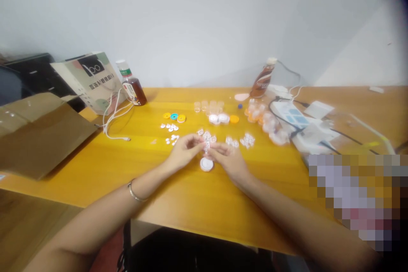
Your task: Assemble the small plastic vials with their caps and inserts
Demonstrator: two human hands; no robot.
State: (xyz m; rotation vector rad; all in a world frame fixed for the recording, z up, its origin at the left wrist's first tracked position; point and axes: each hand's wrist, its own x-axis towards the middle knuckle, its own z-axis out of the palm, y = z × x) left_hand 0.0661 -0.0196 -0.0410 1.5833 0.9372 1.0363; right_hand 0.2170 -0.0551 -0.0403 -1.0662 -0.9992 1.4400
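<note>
My left hand [185, 151] and my right hand [231, 161] meet at the middle of the table, fingertips pinched on a small white piece [208, 145] with dark marks. Blur and the fingers hide its exact kind. Just below it a white round cap [206, 164] lies on the wood, apart from the palms. Behind my fingertips is a cluster of small white pieces [207, 135]. Similar pieces [247, 140] lie to the right of my right hand. Left of my left hand are several small white discs [171, 127].
Yellow and blue rings [174, 117], clear cups [204, 105], white caps [218, 118] and an orange cap [234, 119] stand farther back. Bottles [135, 89] [263, 80] flank them. A cardboard box [47, 134] is left; clear plastic containers [269, 123], a power strip and cables [296, 131] are right.
</note>
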